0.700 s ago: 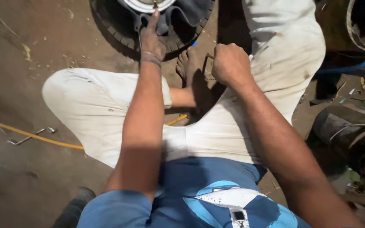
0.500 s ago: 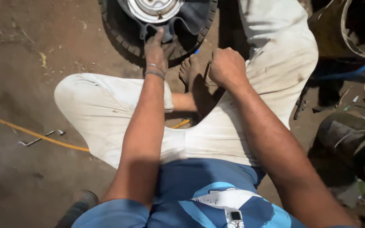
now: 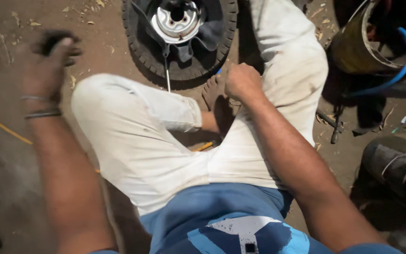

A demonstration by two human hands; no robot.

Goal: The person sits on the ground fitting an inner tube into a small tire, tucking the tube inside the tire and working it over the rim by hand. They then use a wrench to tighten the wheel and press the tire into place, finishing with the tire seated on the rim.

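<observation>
Nearest the viewer, the person sits on the dirt floor (image 3: 5,188) in a blue shirt (image 3: 222,221) and pale trousers (image 3: 137,141), legs folded, one bare foot (image 3: 214,94) tucked under the far leg.

The left hand (image 3: 48,63) is raised off to the left, above bare ground, wrist ringed by thin bangles (image 3: 41,107). It is motion-blurred. The fingers are curled in around something dark; what that thing is cannot be told, nor how firmly it is held. This hand is well apart from the wheel.

The right hand (image 3: 243,82) is closed into a fist, knuckles up, resting just beside the foot and against the trouser leg. Whether anything lies inside the fist cannot be seen.

Beyond the knees lies a small tyre (image 3: 139,44) flat on the ground, its metal rim (image 3: 177,21) in the middle and a black inner tube (image 3: 203,42) bunched loosely around the rim. A thin metal rod (image 3: 167,75) runs from the tube toward the left knee.

To the left, a yellow cord (image 3: 1,128) crosses the dirt. At far right stands a yellowish drum (image 3: 353,51) with a blue hose (image 3: 402,61) looped across it. A dark rubber piece (image 3: 395,164) sits lower right.
</observation>
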